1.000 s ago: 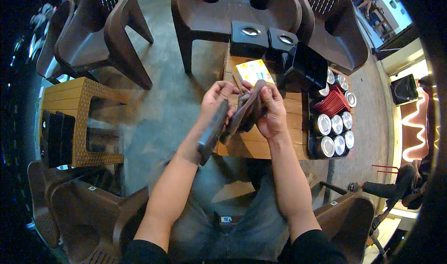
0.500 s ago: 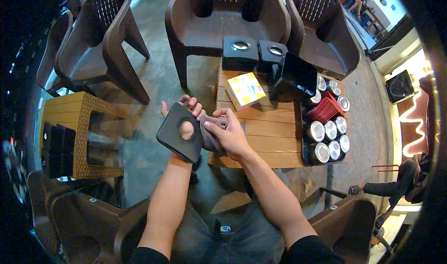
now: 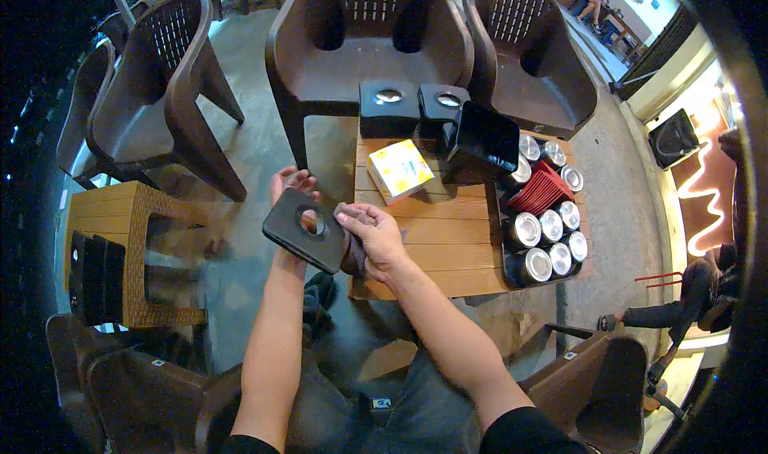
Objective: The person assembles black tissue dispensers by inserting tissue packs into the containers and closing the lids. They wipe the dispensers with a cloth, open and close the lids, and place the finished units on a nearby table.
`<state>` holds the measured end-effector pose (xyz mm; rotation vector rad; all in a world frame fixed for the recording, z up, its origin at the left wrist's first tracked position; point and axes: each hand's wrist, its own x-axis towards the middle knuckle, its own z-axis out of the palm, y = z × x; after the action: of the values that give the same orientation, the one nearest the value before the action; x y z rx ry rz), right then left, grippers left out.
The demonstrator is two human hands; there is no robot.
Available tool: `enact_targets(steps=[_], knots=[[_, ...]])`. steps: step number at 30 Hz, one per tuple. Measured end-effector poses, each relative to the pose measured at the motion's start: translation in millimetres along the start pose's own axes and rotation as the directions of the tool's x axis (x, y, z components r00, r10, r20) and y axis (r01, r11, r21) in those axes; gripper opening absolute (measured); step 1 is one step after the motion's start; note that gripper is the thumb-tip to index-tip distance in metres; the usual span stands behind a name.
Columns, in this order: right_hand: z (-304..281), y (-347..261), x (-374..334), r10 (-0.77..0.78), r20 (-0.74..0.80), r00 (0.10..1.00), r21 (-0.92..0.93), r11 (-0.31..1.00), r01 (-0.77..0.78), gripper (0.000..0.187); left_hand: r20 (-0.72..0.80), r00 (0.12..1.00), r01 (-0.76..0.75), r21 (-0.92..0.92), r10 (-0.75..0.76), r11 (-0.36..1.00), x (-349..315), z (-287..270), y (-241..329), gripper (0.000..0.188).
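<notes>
Table [image 3: 452, 250] is being partly covered by cans [image 3: 538, 264]; lid [image 3: 318, 247] being supported on loosely open left hand [image 3: 293, 182], cloth [image 3: 353, 256] being pinched by curled right hand [image 3: 381, 241].

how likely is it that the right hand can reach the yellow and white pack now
Probably yes: the yellow and white pack lies on the table just beyond the right hand, with nothing visible between them, though it would likely need to release the dark cloth.
</notes>
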<state>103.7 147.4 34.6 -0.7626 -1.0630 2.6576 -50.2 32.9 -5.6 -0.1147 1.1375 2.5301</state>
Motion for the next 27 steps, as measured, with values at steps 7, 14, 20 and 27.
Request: enact_targets(steps=[7, 14, 20, 27], knots=[[-6.9, 14.3, 22.6, -0.343, -0.427, 0.837, -0.073, 0.935, 0.347, 0.030, 0.458, 0.881, 0.230, -0.195, -0.119, 0.953, -70.0, 55.0, -10.4, 0.101], [-7.0, 3.5, 18.7, -0.578, -0.062, 0.813, -0.444, 0.746, 0.497, 0.020, 0.503, 0.839, 0.338, -0.187, -0.206, 0.922, -53.4, 43.3, 1.0, 0.080], [12.6, 1.0, -9.6, -0.640, 0.372, 0.672, -0.644, 0.343, 0.683, 0.018, 0.328, 0.934, 0.214, -0.207, -0.138, 0.955, -44.0, 27.8, 5.5, 0.067], [12.7, 6.3, -9.3, -0.674, 0.315, 0.668, -0.661, 0.349, 0.664, 0.016, 0.445, 0.890, 0.206, -0.192, -0.102, 0.959, -50.3, 35.9, 3.0, 0.082]])
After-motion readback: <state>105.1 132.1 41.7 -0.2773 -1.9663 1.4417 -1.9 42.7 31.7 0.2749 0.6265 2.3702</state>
